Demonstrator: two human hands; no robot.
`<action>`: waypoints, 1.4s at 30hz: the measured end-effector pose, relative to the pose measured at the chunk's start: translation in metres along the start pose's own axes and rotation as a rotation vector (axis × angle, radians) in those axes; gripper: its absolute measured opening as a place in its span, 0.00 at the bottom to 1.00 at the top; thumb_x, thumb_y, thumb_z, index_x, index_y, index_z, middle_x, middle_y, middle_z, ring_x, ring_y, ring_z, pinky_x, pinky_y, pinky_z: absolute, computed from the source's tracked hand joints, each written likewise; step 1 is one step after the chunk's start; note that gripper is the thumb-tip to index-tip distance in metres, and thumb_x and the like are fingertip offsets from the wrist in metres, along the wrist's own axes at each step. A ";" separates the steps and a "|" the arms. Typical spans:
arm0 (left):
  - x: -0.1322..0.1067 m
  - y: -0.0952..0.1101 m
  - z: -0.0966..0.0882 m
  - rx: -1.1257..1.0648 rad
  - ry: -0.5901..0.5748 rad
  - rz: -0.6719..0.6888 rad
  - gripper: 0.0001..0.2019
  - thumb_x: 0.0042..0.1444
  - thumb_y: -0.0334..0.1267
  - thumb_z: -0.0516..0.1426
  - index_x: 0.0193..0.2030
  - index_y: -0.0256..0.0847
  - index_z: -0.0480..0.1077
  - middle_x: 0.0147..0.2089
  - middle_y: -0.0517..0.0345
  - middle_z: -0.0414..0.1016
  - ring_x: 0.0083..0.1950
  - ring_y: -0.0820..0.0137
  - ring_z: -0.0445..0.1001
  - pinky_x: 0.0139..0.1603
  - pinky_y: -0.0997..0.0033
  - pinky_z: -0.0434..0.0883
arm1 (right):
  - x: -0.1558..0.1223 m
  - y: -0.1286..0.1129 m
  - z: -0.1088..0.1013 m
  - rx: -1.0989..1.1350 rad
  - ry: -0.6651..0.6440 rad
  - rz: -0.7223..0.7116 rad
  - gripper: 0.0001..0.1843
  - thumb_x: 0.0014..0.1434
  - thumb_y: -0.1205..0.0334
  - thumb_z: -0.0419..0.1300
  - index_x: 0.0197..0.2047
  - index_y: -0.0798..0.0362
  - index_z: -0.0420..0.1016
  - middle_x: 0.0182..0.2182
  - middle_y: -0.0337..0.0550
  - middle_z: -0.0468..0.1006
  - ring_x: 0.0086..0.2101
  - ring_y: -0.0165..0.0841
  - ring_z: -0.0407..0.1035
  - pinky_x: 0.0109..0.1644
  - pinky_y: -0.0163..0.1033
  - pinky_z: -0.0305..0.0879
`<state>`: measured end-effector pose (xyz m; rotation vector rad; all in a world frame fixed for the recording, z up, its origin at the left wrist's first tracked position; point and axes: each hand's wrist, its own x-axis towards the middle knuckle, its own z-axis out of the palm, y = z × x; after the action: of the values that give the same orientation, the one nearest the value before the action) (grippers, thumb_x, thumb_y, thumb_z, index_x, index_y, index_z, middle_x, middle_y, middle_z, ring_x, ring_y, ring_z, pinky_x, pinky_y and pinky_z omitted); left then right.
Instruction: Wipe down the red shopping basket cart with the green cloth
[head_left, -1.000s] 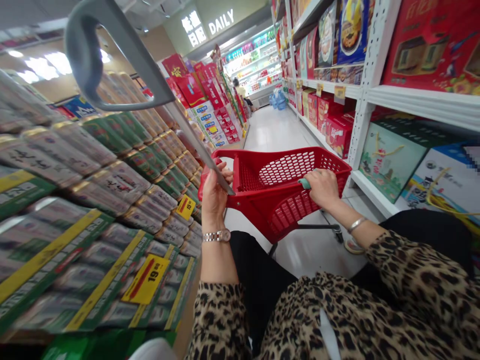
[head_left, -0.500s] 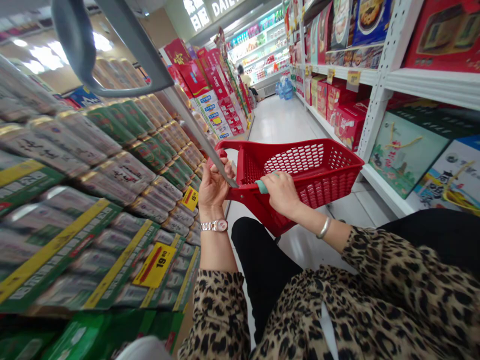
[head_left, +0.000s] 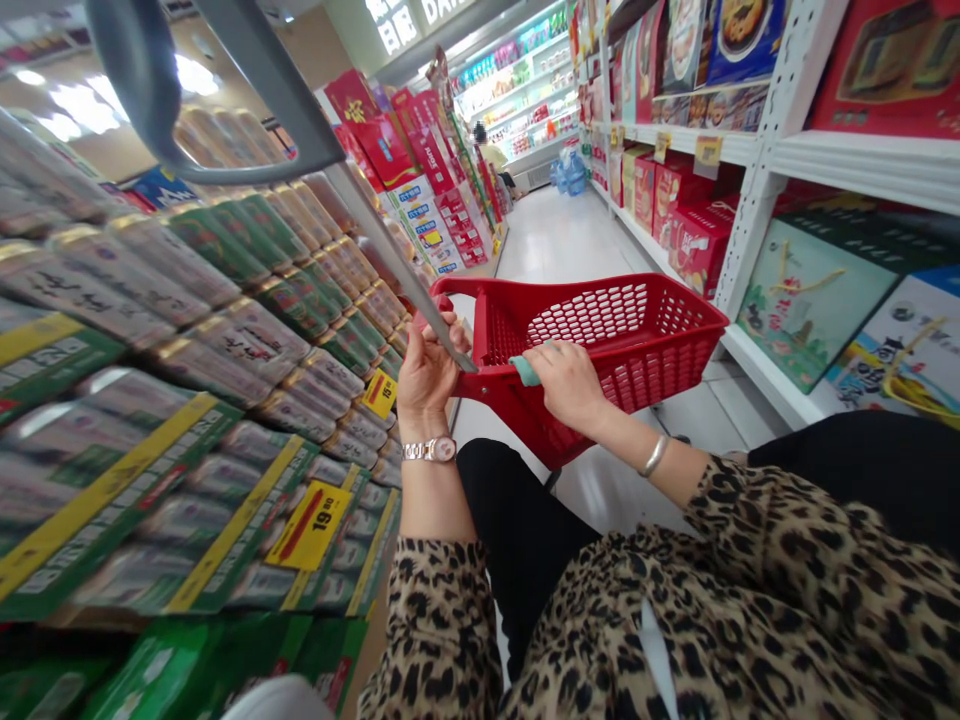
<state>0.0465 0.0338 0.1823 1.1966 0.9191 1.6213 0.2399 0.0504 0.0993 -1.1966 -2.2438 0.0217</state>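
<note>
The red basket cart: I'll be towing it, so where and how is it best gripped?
Probably the grey loop handle, a hand wrapped around its bar, from the person's left. The pole slants from the red basket cart to the view's upper left, bringing the loop there; the loop is open, no hand shows on it. The left hand is at the pole's lower end.

And here we see the right hand (head_left: 571, 385) back along the red basket's (head_left: 525, 418) rim, bringing the green cloth (head_left: 524, 371) from the far end to near the pole (head_left: 390, 258).
</note>
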 end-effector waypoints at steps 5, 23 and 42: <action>-0.002 0.000 0.004 0.054 0.030 0.013 0.28 0.67 0.62 0.46 0.38 0.42 0.76 0.32 0.55 0.67 0.33 0.71 0.69 0.41 0.69 0.74 | -0.013 0.040 0.004 -0.067 0.030 0.038 0.22 0.65 0.75 0.49 0.57 0.56 0.75 0.53 0.51 0.79 0.52 0.46 0.62 0.56 0.47 0.52; 0.004 0.005 0.008 -0.062 0.003 -0.005 0.25 0.67 0.57 0.51 0.35 0.42 0.80 0.31 0.54 0.67 0.32 0.69 0.68 0.43 0.63 0.75 | -0.034 0.199 -0.040 -0.303 -0.104 0.420 0.21 0.57 0.79 0.54 0.49 0.55 0.79 0.49 0.50 0.81 0.49 0.42 0.68 0.50 0.43 0.59; 0.023 0.002 0.000 -0.196 0.062 0.076 0.18 0.68 0.42 0.54 0.30 0.34 0.75 0.23 0.59 0.66 0.25 0.76 0.63 0.30 0.77 0.70 | -0.034 0.148 -0.014 -0.293 0.017 0.487 0.22 0.62 0.77 0.51 0.51 0.50 0.78 0.55 0.46 0.79 0.61 0.46 0.59 0.65 0.52 0.47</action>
<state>0.0432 0.0552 0.1916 1.0616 0.7406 1.7734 0.3731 0.1093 0.0526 -1.8686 -1.9331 -0.1304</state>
